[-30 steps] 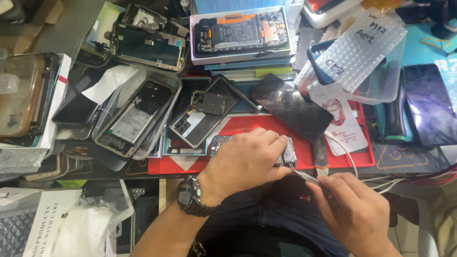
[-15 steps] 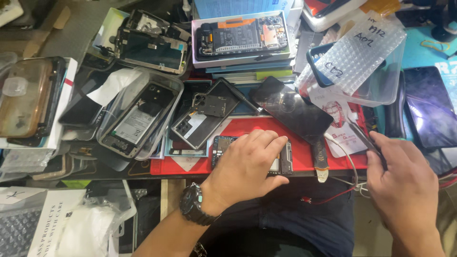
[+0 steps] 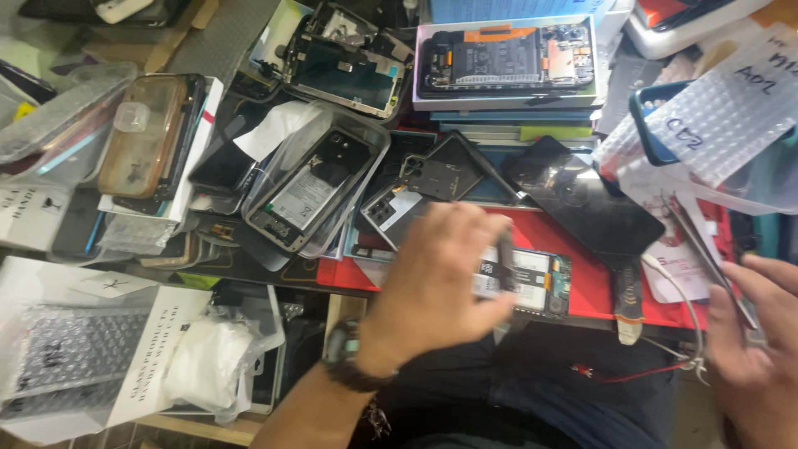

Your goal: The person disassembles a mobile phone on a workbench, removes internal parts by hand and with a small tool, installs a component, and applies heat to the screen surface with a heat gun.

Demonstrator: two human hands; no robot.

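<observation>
Head view: a slim opened smartphone with its back cover off and its circuit boards exposed [image 3: 532, 283] is seen lying flat on the red work mat [image 3: 582, 249] at the near edge of the cluttered bench [image 3: 274, 274]. The opening stage is judged done, since the internals are bare; whether any part has been taken out cannot be told. The left hand [image 3: 445, 278] is spread over the phone's left end, fingers loosely curled, touching or just above it; a firm hold is not shown. The right hand [image 3: 752, 349] is held well apart to the right, off the mat, clenched on thin metal tweezers [image 3: 706, 249] whose tips point up and away from the phone. The phone thus lies under the left grip and clear of the right.
</observation>
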